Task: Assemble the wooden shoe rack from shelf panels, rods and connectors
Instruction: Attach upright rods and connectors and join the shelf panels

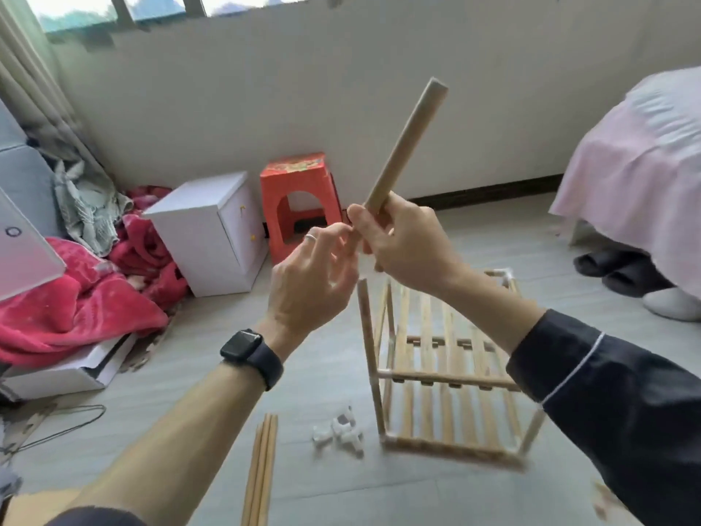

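Right hand (402, 241) grips the tilted rod (407, 142) near its lower end; left hand (311, 282), fingers curled, pinches that end.

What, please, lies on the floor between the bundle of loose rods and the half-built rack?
A small heap of white connectors lies there, between the loose rods and the rack, as the head view shows.

Cannot see lower end of rod (408, 138) inside right hand (406, 244), nor make out blurred connectors (339, 434) at lower centre, nor follow spare rods (261, 472) past bottom edge.
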`<state>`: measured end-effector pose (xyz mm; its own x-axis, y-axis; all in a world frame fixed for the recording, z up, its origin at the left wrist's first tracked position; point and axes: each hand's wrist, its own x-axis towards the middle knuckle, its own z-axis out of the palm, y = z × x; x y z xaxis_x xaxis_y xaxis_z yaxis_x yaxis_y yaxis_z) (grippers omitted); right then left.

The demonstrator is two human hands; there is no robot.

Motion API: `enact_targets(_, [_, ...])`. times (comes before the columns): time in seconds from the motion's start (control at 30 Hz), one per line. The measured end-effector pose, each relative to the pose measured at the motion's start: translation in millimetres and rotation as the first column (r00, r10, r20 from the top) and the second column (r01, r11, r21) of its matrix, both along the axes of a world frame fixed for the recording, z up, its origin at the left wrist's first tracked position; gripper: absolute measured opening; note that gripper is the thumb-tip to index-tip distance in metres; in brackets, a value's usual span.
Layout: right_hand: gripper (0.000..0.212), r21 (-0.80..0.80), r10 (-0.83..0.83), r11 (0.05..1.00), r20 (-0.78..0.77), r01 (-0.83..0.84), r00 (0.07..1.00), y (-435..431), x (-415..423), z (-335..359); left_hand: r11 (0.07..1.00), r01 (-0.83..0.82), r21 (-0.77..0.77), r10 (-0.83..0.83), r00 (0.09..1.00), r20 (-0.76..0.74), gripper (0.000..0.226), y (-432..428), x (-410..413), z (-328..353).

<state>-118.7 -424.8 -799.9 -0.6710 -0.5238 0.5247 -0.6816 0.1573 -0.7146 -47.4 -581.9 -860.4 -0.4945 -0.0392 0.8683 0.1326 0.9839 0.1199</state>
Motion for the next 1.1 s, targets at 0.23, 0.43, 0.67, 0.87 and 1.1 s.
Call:
enact_targets(0.23, [0.034,0.168,-0.31,0.936,-0.027,0.31,0.95,125.6,-64.6,-45.4,0.986,0.147,0.081,-0.167,0.887,0.43,0.016,110.8,-70.6,-29.2])
enact_targets(0.43, [0.038,0.449,-0.534,0.758,0.012,0.473,0.845,226.6,-90.2,-139.2,0.99,0.044,0.137,-0.141,0.486,0.862,0.035,175.7,-94.1,-151.0])
enact_targets(0.67, [0.038,0.37,-0.542,0.817,0.233,0.442,0.807,267.2,-94.6,-203.5,0.999,-0.004,0.054,-0.047,0.429,0.902,0.055,190.1,-106.4,-216.2])
enact_targets(0.87, [0.03,0.386,-0.53,0.821,0.242,0.42,0.812,264.8,-101.0,-227.5,0.999,-0.046,-0.001,0.018,0.361,0.932,0.043,176.0,-114.0,-241.0])
enact_targets(1.1, [0.023,0.432,-0.422,0.817,-0.003,0.382,0.906,256.5,-101.6,-227.8,0.997,-0.076,-0.017,0.044,0.369,0.928,0.054,175.3,-117.0,-249.8])
